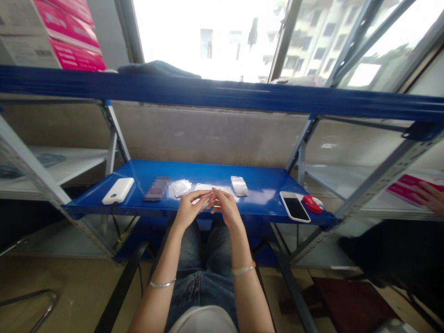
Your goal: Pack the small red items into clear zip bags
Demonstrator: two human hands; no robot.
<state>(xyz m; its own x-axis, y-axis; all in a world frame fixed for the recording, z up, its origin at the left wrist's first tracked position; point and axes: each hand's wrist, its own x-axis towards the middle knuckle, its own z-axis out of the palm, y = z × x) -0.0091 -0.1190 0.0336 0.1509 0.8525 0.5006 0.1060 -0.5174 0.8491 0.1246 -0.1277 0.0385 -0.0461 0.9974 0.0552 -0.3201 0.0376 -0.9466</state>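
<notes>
Over the front edge of the blue shelf (263, 194), my left hand (190, 207) and my right hand (225, 206) meet at the fingertips. Both are closed in a pinch on something small, perhaps clear plastic, too indistinct to name. Just behind the fingers lies a flat whitish piece (204, 186), partly covered by my hands. To the left of my left hand rests a crumpled clear plastic bag (181, 187). Beyond my right hand is another small clear bag (239, 186) with pale contents.
A white power bank (118, 190) with a cable and a blurred-out dark item (157, 189) lie at left. At right are a phone (294, 206) and a red object (312, 204). Another person's hand (430, 196) touches a pink box (405, 188). A blue beam (222, 95) crosses above.
</notes>
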